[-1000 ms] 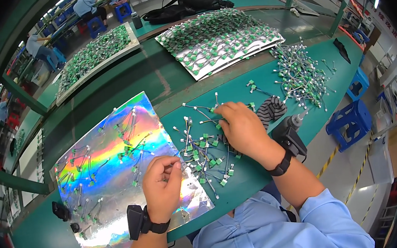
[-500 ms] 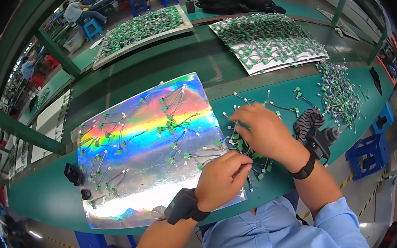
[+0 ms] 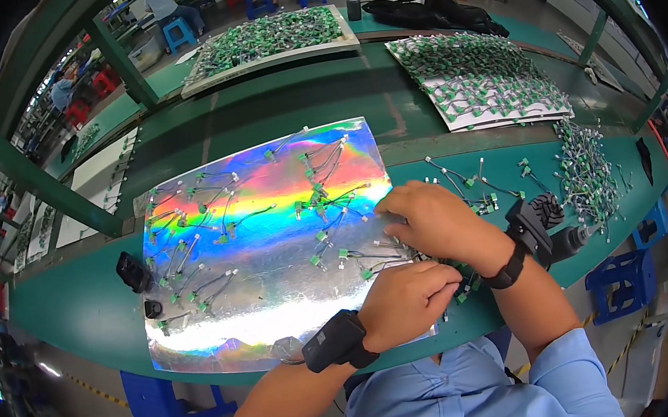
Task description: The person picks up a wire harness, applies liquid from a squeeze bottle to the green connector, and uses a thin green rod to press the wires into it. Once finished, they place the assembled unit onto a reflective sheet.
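The left hand [image 3: 404,306] is holding thumb against fingers just beside the right hand [image 3: 442,226], whose fingertips are hovering over the right edge of the reflective sheet [image 3: 229,291]; whether either is gripping anything cannot be told. Green-connector leads [image 3: 344,253] are lying on the sheet and the green surface [image 3: 62,303]. Careful work is likely calling for lifting single leads by their connectors, untangling wires without tugging.

Green table [image 3: 70,306]: one shiny rainbow-coloured sheet [image 3: 276,274]; loose wires with green plugs [image 3: 472,182], right of sheet; one wire heap [image 3: 586,174], far right; one striped cloth [image 3: 546,209]; one black object [image 3: 130,272], left.
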Tool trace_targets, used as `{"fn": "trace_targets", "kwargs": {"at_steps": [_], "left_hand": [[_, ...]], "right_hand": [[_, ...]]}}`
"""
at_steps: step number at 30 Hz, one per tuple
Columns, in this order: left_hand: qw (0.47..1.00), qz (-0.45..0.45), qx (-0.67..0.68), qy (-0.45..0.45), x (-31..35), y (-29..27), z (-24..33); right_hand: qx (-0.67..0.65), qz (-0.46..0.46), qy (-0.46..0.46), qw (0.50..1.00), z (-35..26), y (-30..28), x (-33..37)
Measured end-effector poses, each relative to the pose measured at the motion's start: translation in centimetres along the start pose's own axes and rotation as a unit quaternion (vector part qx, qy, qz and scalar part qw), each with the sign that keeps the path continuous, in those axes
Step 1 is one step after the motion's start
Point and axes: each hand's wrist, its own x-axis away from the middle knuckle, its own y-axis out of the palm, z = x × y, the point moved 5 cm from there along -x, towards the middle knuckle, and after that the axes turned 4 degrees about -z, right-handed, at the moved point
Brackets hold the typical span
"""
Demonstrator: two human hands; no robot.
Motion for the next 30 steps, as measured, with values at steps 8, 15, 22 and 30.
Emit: {"fn": "trace_targets", "kwargs": {"at_steps": [8, 15, 22, 30], "left_hand": [[0.995, 0.037, 0.070, -0.068, -0.2, -1.8, -0.8], [0.965, 0.087, 0.175, -0.173, -0.3, -2.3, -1.6], [0.971, 0.105, 0.117, -0.179, 0.5, -2.3, -2.4], [0.969, 0.089, 0.118, -0.196, 0.4, -1.0, -2.9]], "right_hand": [[-0.024, 0.052, 0.042, 0.997, 0.4, -3.1, 5.5], [-0.030, 0.085, 0.129, 0.987, 1.6, -3.5, 12.5], [-0.043, 0.125, 0.114, 0.985, 2.7, -2.1, 16.6], [-0.082, 0.190, 0.086, 0.975, 2.9, -3.5, 21.2]]}}
